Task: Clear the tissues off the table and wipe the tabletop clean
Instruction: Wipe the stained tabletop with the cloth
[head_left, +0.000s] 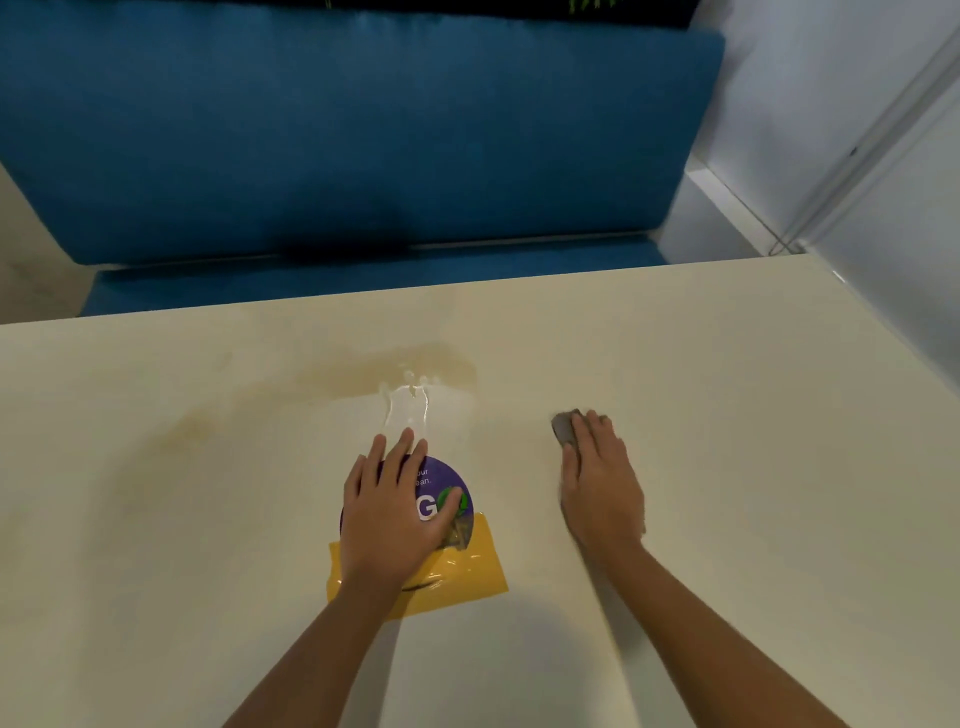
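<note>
Right of centre on the table (737, 467), a grey cloth (563, 428) lies pressed under the right hand's (602, 488) flat fingers. To its left, the left hand (389, 514) rests spread on a purple sticker (441, 480), with a wet patch (410, 402) just beyond.

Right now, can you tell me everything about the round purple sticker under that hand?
The round purple sticker lies flat on the cream tabletop. It shows a big white G, a green shape and small white words. The left hand rests flat on it, hiding its left half. Its lower edge meets a yellow rectangular patch.
</note>
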